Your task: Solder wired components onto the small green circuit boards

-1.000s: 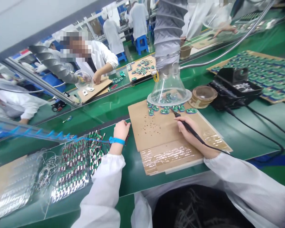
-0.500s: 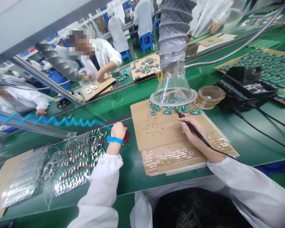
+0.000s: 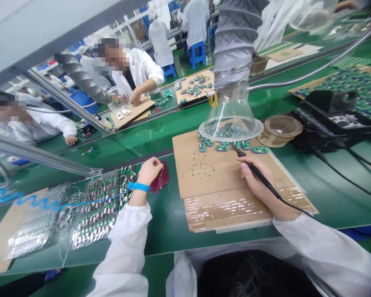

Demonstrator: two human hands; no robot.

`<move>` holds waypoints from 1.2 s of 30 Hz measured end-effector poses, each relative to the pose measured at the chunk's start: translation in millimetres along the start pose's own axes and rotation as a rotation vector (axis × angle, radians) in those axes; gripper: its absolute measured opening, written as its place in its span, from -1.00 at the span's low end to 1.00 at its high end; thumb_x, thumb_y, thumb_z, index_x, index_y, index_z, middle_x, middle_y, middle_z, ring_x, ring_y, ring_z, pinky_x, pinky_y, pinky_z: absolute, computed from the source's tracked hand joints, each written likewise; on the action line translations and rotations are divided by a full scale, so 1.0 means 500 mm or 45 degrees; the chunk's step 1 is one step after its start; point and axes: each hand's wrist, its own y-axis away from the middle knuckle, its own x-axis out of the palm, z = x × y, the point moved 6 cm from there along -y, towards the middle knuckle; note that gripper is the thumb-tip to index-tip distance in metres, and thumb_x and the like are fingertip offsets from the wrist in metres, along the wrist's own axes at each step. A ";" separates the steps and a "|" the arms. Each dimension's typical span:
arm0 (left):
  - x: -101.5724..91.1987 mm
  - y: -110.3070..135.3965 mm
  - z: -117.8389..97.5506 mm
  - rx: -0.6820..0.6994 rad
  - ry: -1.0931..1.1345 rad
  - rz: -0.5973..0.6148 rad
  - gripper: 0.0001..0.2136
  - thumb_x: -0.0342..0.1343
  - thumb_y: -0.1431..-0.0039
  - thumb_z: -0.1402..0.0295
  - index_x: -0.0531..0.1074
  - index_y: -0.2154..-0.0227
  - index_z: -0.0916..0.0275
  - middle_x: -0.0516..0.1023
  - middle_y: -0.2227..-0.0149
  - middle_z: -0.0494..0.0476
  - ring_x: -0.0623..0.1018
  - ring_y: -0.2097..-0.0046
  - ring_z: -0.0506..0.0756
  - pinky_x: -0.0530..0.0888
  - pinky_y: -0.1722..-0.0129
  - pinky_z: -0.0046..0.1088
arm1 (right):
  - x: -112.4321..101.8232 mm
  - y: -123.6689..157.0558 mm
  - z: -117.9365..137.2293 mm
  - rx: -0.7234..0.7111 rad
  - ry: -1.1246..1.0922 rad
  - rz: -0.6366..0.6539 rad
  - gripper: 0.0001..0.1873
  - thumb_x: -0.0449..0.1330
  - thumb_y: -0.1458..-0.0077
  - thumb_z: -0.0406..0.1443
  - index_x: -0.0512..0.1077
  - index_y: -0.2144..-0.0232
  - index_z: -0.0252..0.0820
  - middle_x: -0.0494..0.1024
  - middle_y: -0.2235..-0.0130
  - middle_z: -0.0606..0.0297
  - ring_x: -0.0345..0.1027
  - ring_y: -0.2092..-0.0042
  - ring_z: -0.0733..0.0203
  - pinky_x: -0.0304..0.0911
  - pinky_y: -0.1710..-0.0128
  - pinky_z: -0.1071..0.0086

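Observation:
My left hand (image 3: 150,170), with a blue wrist strap (image 3: 138,186), reaches over a bundle of thin red wires (image 3: 162,178) on the bench. Its fingertips are pinched together at the bundle's upper end, on a red wire as far as I can see. My right hand (image 3: 256,175) grips a black soldering iron (image 3: 259,176) like a pen. The iron's tip points at small green circuit boards (image 3: 221,147) at the back of a brown cardboard sheet (image 3: 204,181). Dark specks lie scattered on the cardboard.
A clear fume hood (image 3: 230,123) hangs low over the boards. Right of it stand a round brown tub (image 3: 281,128) and a black soldering stand (image 3: 330,119). Rows of wired parts (image 3: 99,206) lie on the left. A co-worker (image 3: 139,74) sits across the bench.
My left hand has shifted slightly left, uncovering more of the red wires. The blue coiled cord has dropped lower. The right hand keeps the iron by the boards; the view has shifted a little.

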 end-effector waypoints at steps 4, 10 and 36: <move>-0.030 0.035 0.002 0.036 0.232 0.073 -0.93 0.07 -0.14 0.35 0.39 0.35 0.21 0.66 0.35 0.14 0.65 0.28 0.14 0.51 0.19 -0.36 | -0.001 0.000 0.008 0.024 -0.018 -0.028 -0.73 0.14 -0.35 -0.12 0.54 0.04 -0.06 0.49 0.44 0.32 0.40 0.47 0.20 0.34 0.34 0.26; -0.113 0.131 -0.030 0.172 0.576 0.159 -0.71 0.15 -0.21 0.19 0.44 0.09 0.25 0.66 0.31 0.17 0.67 0.24 0.15 0.58 0.18 -0.33 | 0.002 -0.001 0.004 0.015 -0.037 -0.003 -0.75 0.14 -0.35 -0.14 0.53 0.04 -0.04 0.51 0.40 0.30 0.40 0.44 0.18 0.34 0.30 0.23; 0.173 0.128 -0.255 1.054 0.170 0.392 -0.65 -0.02 -0.37 0.43 0.45 -0.15 0.17 0.42 0.19 0.14 0.48 0.15 0.13 0.43 0.02 -0.34 | 0.007 0.000 0.003 -0.046 -0.022 0.121 -0.73 0.10 -0.38 -0.16 0.51 0.00 -0.05 0.48 0.37 0.31 0.42 0.37 0.17 0.36 0.22 0.23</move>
